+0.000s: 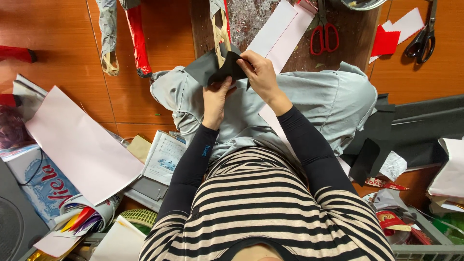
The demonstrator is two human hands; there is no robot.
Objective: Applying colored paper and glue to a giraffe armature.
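The sheet of black paper (212,67) is dark grey to black, matte and thin. It is bent and partly folded, with one flat corner sticking out to the left and a darker, crumpled fold in the middle. It is held up over the person's lap, above the pale grey trousers (328,101), just in front of the edge of a dark wooden board (348,43) on the floor. A thin bamboo frame (221,36) rises behind the paper, and the paper seems wrapped around its lower end, though the exact contact is hidden.

The left hand (216,96) comes up from below, palm away from the camera, with its fingers pinching the lower edge of the paper; its grip is closed on the sheet. The right hand (261,72) comes in from the right and above, wrist bent, with thumb and fingers closed on the upper right part of the same sheet, so both hands hold it between them. Both forearms are in tight black sleeves and angle inward from a striped shirt.

On the board lie long pink paper strips (280,31) and red-handled scissors (324,36). Black-handled scissors (421,41) lie on the orange floor (58,29) to the right, near a red paper scrap (385,43). A large pink sheet (82,145) lies on the left.
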